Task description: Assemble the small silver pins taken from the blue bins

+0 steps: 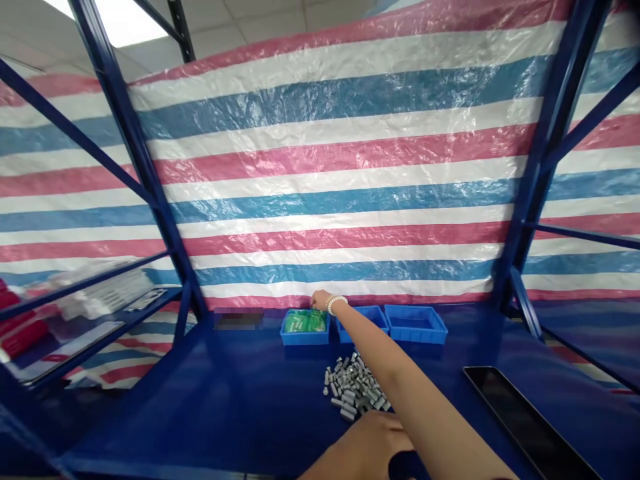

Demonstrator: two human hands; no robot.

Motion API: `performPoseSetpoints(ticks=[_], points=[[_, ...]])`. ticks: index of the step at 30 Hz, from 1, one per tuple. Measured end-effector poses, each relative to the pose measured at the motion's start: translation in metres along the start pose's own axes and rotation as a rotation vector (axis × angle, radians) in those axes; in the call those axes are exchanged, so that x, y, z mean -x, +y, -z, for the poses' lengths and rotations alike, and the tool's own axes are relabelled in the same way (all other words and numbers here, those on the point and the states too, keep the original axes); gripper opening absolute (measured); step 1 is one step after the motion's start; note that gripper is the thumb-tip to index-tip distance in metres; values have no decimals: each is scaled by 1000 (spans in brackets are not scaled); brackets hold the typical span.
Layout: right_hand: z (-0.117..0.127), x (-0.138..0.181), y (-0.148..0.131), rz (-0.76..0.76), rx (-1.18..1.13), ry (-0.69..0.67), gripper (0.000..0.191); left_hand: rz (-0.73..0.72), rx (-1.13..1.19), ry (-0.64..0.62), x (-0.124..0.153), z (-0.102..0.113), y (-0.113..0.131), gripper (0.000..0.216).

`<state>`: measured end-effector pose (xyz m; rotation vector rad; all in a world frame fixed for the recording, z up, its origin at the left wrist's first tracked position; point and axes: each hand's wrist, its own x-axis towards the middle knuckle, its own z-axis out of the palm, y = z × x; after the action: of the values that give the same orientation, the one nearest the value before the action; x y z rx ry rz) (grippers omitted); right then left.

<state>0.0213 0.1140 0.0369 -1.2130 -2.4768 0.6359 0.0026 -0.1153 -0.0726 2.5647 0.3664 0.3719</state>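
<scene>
My right arm stretches forward across the blue bench, and my right hand (pixel 320 301), with a white beaded bracelet at the wrist, sits at the back of a small blue plastic bin (pixel 305 340). Its fingers touch the green packets (pixel 304 322) filling that bin. A loose pile of grey metal cylinders (pixel 353 387) lies nearer me. My left hand (pixel 365 447) rests just in front of that pile, partly hidden behind my right forearm. I cannot tell whether either hand holds anything.
Two more blue bins (pixel 415 325) stand to the right, the middle one (pixel 367 317) partly behind my forearm. A black tablet (pixel 525 420) lies at the right. Blue steel shelf uprights (pixel 135 153) flank the bench, with a striped tarp (pixel 340 167) behind.
</scene>
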Motion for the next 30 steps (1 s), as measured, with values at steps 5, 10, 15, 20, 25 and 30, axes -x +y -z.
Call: performPoseSetpoints(ticks=[5,10,15,20,25,30], points=[[-5,-10,1,-31,-35,-80,29,-16,22,-13,2,4,-3,49],[0,-8,7,-83,-36,-150,28,-14,18,-3,-3,3,-3,48],[0,-2,9,-42,3,-213,28,-14,21,46,-3,-3,-2,48],[5,8,-1,118,102,-206,29,-39,66,94,-1,-7,-6,44],[2,36,-18,312,240,-153,22,-122,146,184,-2,-8,-11,39],[-10,85,-26,449,351,18,4,-104,229,190,-4,-7,-15,34]])
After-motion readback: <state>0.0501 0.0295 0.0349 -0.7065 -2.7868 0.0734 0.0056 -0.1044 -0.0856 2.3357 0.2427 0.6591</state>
